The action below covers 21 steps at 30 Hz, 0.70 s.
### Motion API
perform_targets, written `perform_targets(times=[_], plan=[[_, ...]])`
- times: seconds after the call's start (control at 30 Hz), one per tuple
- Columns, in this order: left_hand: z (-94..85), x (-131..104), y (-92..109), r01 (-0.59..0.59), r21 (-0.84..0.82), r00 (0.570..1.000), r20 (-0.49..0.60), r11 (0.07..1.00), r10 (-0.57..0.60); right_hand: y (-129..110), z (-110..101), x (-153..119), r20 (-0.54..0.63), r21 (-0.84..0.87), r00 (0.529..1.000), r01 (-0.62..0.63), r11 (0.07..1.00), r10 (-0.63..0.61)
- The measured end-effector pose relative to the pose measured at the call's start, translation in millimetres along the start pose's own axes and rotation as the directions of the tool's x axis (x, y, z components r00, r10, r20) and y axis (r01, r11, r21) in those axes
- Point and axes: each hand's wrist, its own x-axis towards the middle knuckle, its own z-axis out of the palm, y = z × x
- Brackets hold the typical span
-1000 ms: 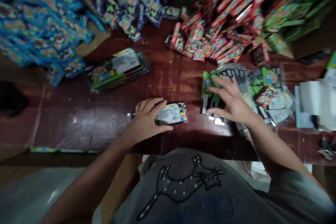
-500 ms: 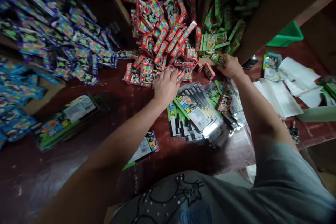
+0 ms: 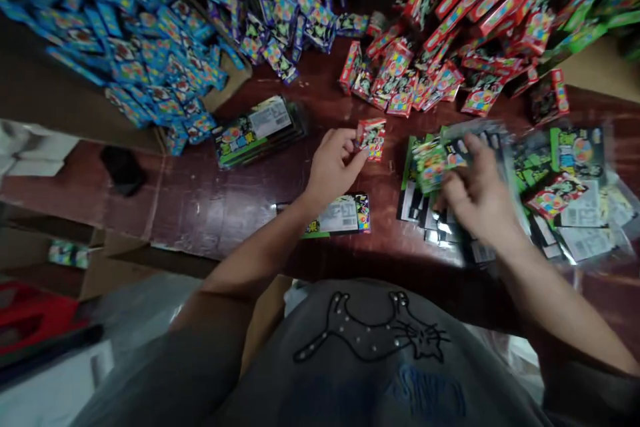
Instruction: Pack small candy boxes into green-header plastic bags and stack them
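Observation:
Between the thumb and fingers of my left hand (image 3: 335, 163) is a small red candy box (image 3: 373, 139), held just above the table. My right hand (image 3: 483, 203), a little blurred, grips a small green candy box (image 3: 430, 163) by its right side. Beneath the right hand lie overlapping black-and-green printed plastic bags (image 3: 453, 227), partly covered by it. Below my left wrist is a single printed bag (image 3: 345, 215) with a pale label, partly hidden by the forearm. A loose red box (image 3: 557, 195) rests on more bags at the right.
Heaps of blue packs (image 3: 150, 53), purple packs (image 3: 285, 7) and red boxes (image 3: 400, 70) spill from cartons along the back. A stack of printed bags (image 3: 257, 130) lies left of my left hand. A black object (image 3: 123, 170) sits at the far left.
My view has swung left. My left hand has drawn a red box out of the red heap. My right hand has brought a green box from the green heap over the bags.

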Motion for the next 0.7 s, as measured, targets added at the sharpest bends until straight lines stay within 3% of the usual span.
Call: perform_targets(times=[0.1, 0.2, 0.3, 0.33, 0.4, 0.47, 0.5, 0.57, 0.63, 0.7], plan=[[-12.8, -23, 2, -0.260, 0.053, 0.961, 0.116, 0.964, 0.253, -31, 32, -14, 0.099, -0.107, 0.984, -0.137, 0.985, 0.147], [-23.2, -37, -3, -0.374, 0.031, 0.890, 0.294, 0.927, 0.349, -40, 28, -19, 0.141, -0.443, 0.972, -0.108, 0.890, 0.188], [-28.8, -40, -3, -0.328, 0.012, 0.909, 0.278, 0.944, 0.312, -38, 13, -8, 0.190, -0.538, 0.982, 0.114, 0.835, -0.012], [-29.0, -39, -1, -0.309, 0.015, 0.920, 0.257, 0.951, 0.295, -36, 11, -2, 0.244, -0.512, 0.963, 0.230, 0.828, -0.116], [-26.6, -35, 6, -0.302, 0.038, 0.917, 0.286, 0.952, 0.279, -29, 13, 13, 0.389, -0.427, 0.880, 0.436, 0.792, -0.274], [-21.3, -31, 14, -0.321, 0.085, 0.883, 0.388, 0.943, 0.265, -21, 20, 25, 0.491, -0.363, 0.815, 0.513, 0.778, -0.308], [-18.2, -30, 17, -0.324, 0.113, 0.868, 0.430, 0.939, 0.247, -17, 24, 28, 0.509, -0.349, 0.809, 0.508, 0.788, -0.296], [-12.6, -29, 23, -0.289, 0.162, 0.876, 0.442, 0.943, 0.193, -12, 29, 28, 0.477, -0.345, 0.838, 0.454, 0.821, -0.264], [-7.9, -30, 30, -0.198, 0.172, 0.929, 0.348, 0.965, 0.128, -11, 31, 21, 0.378, -0.349, 0.892, 0.385, 0.854, -0.247], [-3.4, -29, 39, -0.088, 0.077, 0.968, 0.241, 0.993, 0.067, -15, 29, 11, 0.242, -0.352, 0.940, 0.315, 0.881, -0.239]])
